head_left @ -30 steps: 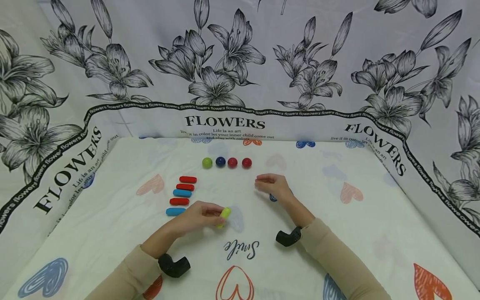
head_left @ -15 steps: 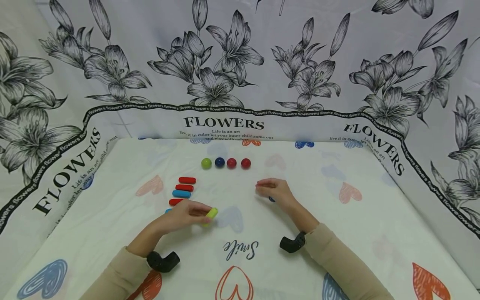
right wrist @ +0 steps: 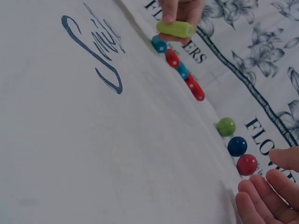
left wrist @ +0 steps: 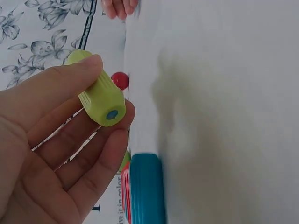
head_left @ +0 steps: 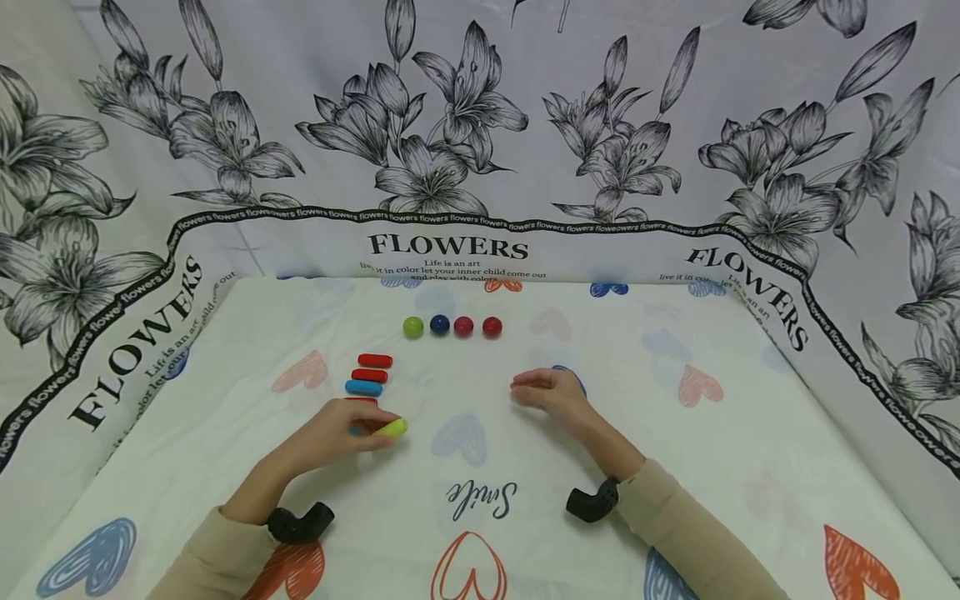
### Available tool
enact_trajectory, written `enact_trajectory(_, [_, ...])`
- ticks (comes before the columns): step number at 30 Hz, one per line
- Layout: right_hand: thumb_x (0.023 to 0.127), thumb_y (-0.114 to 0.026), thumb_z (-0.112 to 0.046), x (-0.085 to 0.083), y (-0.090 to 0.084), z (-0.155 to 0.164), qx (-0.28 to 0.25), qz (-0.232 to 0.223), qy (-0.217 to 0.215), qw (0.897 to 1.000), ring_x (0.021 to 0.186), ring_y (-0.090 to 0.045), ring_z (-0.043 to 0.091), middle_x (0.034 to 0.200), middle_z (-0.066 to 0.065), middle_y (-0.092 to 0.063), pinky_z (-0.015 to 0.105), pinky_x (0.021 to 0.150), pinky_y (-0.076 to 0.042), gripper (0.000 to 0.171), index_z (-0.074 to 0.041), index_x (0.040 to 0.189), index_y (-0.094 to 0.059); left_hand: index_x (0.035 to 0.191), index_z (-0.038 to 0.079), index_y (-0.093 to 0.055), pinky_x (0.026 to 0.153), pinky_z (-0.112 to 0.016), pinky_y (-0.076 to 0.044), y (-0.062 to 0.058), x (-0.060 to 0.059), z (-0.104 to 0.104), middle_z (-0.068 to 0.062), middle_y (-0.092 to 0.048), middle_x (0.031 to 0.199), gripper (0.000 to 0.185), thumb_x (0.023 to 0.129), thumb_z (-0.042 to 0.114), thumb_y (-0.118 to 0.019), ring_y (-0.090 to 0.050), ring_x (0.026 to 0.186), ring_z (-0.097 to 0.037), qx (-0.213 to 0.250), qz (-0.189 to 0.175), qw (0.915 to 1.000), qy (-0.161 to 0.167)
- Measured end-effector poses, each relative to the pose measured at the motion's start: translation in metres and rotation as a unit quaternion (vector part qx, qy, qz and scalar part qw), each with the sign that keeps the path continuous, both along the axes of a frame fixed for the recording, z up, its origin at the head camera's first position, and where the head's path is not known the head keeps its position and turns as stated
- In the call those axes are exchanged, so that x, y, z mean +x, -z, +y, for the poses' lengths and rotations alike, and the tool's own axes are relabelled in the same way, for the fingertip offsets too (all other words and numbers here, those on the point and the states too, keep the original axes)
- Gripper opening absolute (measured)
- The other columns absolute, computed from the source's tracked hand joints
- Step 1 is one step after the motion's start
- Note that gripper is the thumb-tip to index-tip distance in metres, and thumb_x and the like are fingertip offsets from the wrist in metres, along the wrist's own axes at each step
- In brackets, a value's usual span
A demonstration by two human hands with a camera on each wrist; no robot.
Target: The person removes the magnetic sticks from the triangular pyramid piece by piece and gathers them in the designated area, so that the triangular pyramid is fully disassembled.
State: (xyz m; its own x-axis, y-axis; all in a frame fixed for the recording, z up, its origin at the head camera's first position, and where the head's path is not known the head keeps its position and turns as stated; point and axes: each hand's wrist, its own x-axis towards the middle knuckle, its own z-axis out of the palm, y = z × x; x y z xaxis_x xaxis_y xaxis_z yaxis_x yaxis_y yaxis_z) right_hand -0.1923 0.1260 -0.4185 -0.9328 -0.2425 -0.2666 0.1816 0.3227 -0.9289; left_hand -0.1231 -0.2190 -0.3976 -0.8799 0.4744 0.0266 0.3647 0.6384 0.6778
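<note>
My left hand (head_left: 330, 437) pinches a short lime-yellow ridged stick (left wrist: 100, 95) between thumb and fingers, held above the cloth. A blue dot marks the stick's end. Beneath and beside that hand runs a column of short sticks: a red one (head_left: 375, 361), another red one (head_left: 369, 376), a blue one (head_left: 363, 388), then a red and a blue one largely hidden by the hand. In the left wrist view the nearest blue stick (left wrist: 147, 189) lies just below the fingers. My right hand (head_left: 551, 396) hovers at centre right, fingers loosely bent, holding nothing.
Behind the sticks, a row of balls sits on the white cloth: green (head_left: 413, 327), dark blue (head_left: 439, 326), red (head_left: 463, 327) and a second red (head_left: 492, 327). A flower-printed curtain (head_left: 480, 125) rises along the back and sides. Each wrist wears a black camera (head_left: 300, 523).
My left hand has moved left with the lime-yellow stick, over the near end of the stick column, and the stick has turned more level. My right hand has drawn slightly back toward me.
</note>
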Motion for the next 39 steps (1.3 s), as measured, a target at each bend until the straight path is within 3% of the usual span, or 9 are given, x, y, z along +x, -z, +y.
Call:
enact_trajectory(6, [0.092,-0.064,-0.017,0.005,0.005,0.005,-0.019,0.011,-0.022,1.0,0.095,-0.07,0.011,0.117,0.017,-0.07,0.023,0.089,-0.057,0.033,0.002,0.119,-0.064,0.104,0.01,-0.074,0.073,-0.019,-0.056,-0.001,0.005,-0.009,0.0,-0.075,0.094,0.026,0.08,0.021,-0.077,-0.061,0.079,0.003,-0.025,0.026,0.9991,-0.021])
enact_trajectory(12, [0.091,-0.065,-0.014,0.008,0.006,0.007,-0.012,0.051,-0.042,0.998,0.091,-0.07,0.009,0.114,0.021,-0.07,0.022,0.084,-0.058,0.031,0.005,0.116,-0.064,0.102,0.012,-0.075,0.074,-0.019,-0.056,-0.004,0.008,-0.017,0.0,-0.075,0.095,0.025,0.079,0.02,-0.078,-0.062,0.081,0.0,-0.058,0.039,0.9969,-0.036])
enact_trajectory(27, [0.092,-0.062,-0.009,0.013,0.002,0.013,-0.012,0.084,-0.075,0.994,0.093,-0.071,0.018,0.113,0.029,-0.067,0.024,0.083,-0.059,0.029,0.011,0.114,-0.063,0.095,0.011,-0.077,0.075,-0.024,-0.058,-0.004,0.018,-0.034,0.001,-0.076,0.091,0.022,0.075,0.017,-0.08,-0.067,0.081,-0.011,-0.118,0.076,0.9894,-0.037])
enact_trajectory(33, [0.093,-0.061,-0.01,0.016,0.002,0.017,-0.005,0.084,-0.076,0.994,0.095,-0.071,0.023,0.113,0.028,-0.068,0.025,0.085,-0.059,0.03,0.011,0.114,-0.063,0.094,0.011,-0.077,0.074,-0.025,-0.058,-0.002,0.02,-0.038,0.0,-0.076,0.091,0.021,0.075,0.019,-0.081,-0.066,0.08,-0.012,-0.129,0.055,0.9892,-0.044])
enact_trajectory(39, [0.092,-0.062,-0.01,0.017,0.001,0.021,-0.008,0.076,-0.067,0.995,0.093,-0.072,0.018,0.112,0.028,-0.068,0.025,0.085,-0.059,0.03,0.01,0.114,-0.064,0.095,0.011,-0.077,0.072,-0.021,-0.055,0.0,0.021,-0.039,0.0,-0.076,0.09,0.023,0.075,0.021,-0.081,-0.063,0.079,-0.01,-0.136,0.034,0.9876,-0.072])
